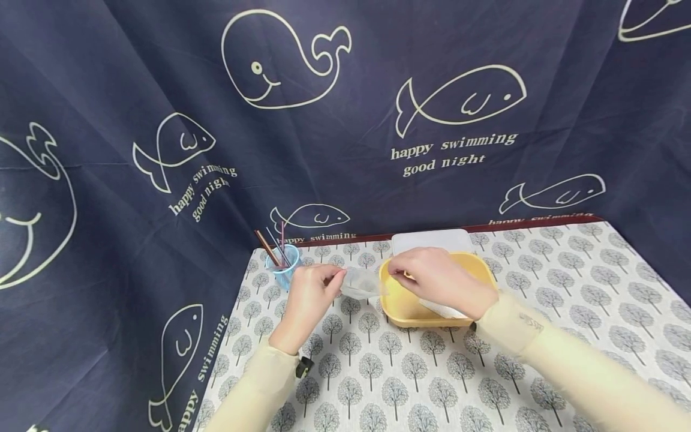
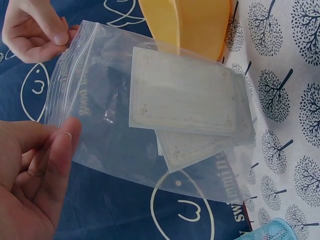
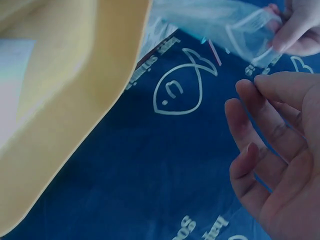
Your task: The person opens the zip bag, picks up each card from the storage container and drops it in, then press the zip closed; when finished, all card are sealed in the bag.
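A clear zip bag (image 2: 115, 150) hangs between the two hands, with cream cards (image 2: 182, 92) inside that have a thin printed border. Thumb and fingers of my left hand (image 1: 310, 297) pinch the bag's edge near its zip strip. Close to the bag's other top corner is my right hand (image 1: 434, 279), over the yellow tray's left part in the head view. Its fingers are loosely bent in the right wrist view, and nothing shows between them. The yellow tray (image 1: 402, 315) has something flat and white (image 3: 12, 85) in it, partly hidden by the right arm.
A light-blue mesh cup (image 1: 283, 279) holding several thin sticks or pencils (image 1: 266, 247) stands at the table's back left. Behind the tray lies a flat white panel (image 1: 432, 239). The tablecloth (image 1: 372, 366) is printed with trees; a dark-blue curtain (image 1: 345, 150) with whales and fish hangs behind.
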`<control>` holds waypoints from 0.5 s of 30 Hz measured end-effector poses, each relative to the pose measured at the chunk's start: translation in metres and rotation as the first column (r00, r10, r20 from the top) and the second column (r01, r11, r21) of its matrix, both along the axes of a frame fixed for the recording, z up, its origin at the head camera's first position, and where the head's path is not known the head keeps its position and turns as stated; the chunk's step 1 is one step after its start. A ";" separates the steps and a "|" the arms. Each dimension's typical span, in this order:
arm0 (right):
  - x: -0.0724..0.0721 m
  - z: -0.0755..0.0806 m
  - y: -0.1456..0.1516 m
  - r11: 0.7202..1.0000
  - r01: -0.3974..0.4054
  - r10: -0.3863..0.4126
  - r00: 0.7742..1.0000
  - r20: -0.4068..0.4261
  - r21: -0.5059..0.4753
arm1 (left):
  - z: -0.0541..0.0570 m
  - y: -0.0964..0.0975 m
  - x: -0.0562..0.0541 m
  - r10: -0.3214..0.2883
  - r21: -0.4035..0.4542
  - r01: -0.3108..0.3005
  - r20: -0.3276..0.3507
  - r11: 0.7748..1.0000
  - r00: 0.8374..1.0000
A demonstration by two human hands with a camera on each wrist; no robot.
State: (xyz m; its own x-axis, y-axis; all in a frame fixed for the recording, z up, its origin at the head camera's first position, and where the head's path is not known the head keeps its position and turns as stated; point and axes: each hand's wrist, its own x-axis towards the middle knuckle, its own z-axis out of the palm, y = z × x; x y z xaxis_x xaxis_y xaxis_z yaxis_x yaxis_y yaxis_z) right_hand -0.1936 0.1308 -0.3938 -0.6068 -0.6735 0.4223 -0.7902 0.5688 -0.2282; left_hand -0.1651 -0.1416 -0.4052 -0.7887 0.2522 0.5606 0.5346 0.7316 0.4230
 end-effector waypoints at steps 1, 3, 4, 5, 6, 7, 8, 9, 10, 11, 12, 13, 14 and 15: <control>-0.001 0.000 0.003 1.000 0.012 -0.012 1.000 0.010 0.004 | 0.000 0.000 0.000 -0.001 0.000 0.001 -0.002 1.000 1.000; -0.004 -0.001 0.011 0.999 0.039 -0.039 0.999 0.024 0.018 | 0.000 0.000 0.000 -0.003 -0.001 0.003 -0.004 1.000 1.000; -0.006 -0.002 0.015 0.998 0.052 -0.052 0.998 0.026 0.021 | 0.000 0.000 0.001 -0.003 0.000 0.003 -0.005 1.000 1.000; -0.008 -0.003 0.020 0.997 0.067 -0.068 0.997 0.028 0.024 | 0.000 0.000 0.000 -0.003 0.002 0.003 -0.007 1.000 1.000; -0.010 -0.005 0.024 0.997 0.079 -0.080 0.996 0.027 0.026 | 0.000 0.000 0.000 -0.003 0.004 0.003 -0.009 1.000 1.000; -0.012 -0.006 0.029 0.996 0.089 -0.089 0.996 0.022 0.028 | 0.000 -0.001 0.000 -0.001 0.004 0.001 -0.010 1.000 1.000; -0.015 -0.008 0.033 0.995 0.100 -0.101 0.995 0.021 0.029 | 0.000 -0.001 0.000 0.000 0.004 0.000 -0.011 1.000 1.000; -0.018 -0.010 0.038 0.994 0.109 -0.110 0.994 0.025 0.028 | -0.001 -0.001 -0.001 0.001 0.005 -0.001 -0.013 1.000 1.000; -0.021 -0.012 0.043 0.992 0.122 -0.123 0.992 0.032 0.031 | -0.001 -0.001 -0.001 0.002 0.004 -0.001 -0.013 1.000 1.000; -0.023 -0.014 0.048 0.991 0.130 -0.132 0.990 0.043 0.038 | -0.001 -0.001 -0.001 0.002 0.005 -0.002 -0.012 1.000 1.000; -0.025 -0.016 0.052 0.990 0.135 -0.137 0.989 0.053 0.044 | -0.001 -0.001 -0.001 0.003 0.004 -0.003 -0.008 1.000 1.000; -0.027 -0.018 0.057 0.988 0.143 -0.147 0.987 0.067 0.054 | -0.001 -0.001 -0.001 0.005 0.003 -0.005 -0.007 1.000 1.000; -0.028 -0.020 0.061 0.986 0.151 -0.155 0.985 0.076 0.065 | -0.002 -0.001 -0.001 0.006 0.003 -0.006 -0.007 1.000 1.000; -0.030 -0.023 0.065 0.985 0.156 -0.163 0.983 0.082 0.078 | -0.002 -0.001 -0.001 0.007 0.003 -0.006 -0.007 1.000 1.000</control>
State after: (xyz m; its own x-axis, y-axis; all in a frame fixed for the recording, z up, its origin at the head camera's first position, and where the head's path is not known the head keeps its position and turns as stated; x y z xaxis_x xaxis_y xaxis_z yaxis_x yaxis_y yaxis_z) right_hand -0.2237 0.1963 -0.4165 -0.7413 -0.5914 0.3174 -0.6667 0.7031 -0.2471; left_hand -0.1658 -0.1430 -0.4072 -0.7863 0.2453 0.5670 0.5329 0.7338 0.4215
